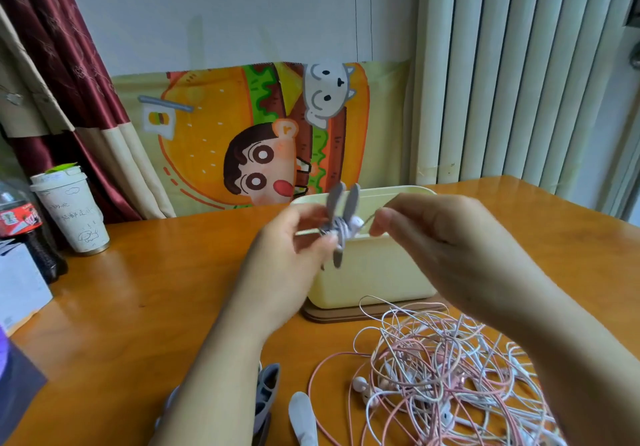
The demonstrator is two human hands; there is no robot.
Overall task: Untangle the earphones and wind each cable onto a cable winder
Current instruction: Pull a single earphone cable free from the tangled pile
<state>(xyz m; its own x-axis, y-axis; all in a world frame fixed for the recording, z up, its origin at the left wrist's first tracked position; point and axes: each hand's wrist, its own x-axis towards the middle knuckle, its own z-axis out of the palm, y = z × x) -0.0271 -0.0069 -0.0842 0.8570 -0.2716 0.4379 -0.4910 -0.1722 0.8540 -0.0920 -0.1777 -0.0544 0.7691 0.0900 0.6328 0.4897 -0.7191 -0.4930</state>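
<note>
Standing at the far left of the orange-brown counter (145,272) are one cola bottle (24,227), one white carton (19,289) in front of it and one lidded paper cup (71,210) just beside the bottle, with a dark red curtain (69,64) behind them. A cartoon burger cloth (242,133) hangs along the wall further right. The left hand (294,237) is raised above the counter, its thumb and fingers pinching one grey cable winder (341,227), whose two prongs point up and whose middle carries turns of white cable. Directly behind it sits one cream plastic box (377,272), resting on a brown tray (346,314). The right hand (433,234) is level with the left, fingers curled and fingertips pinching a thin stretch of cable (372,218) that runs to the winder. Near the bottom edge, two spare winders lie on the counter: a grey winder (266,390) partly hidden by the left forearm and a white winder (304,418) just to its right. Further right, one loose tangle of earphones (450,376) in pink and white lies on the counter in front of the box, partly under the right forearm; how many sets it holds cannot be told. White ribbed panels (502,81) fill the upper right.
</note>
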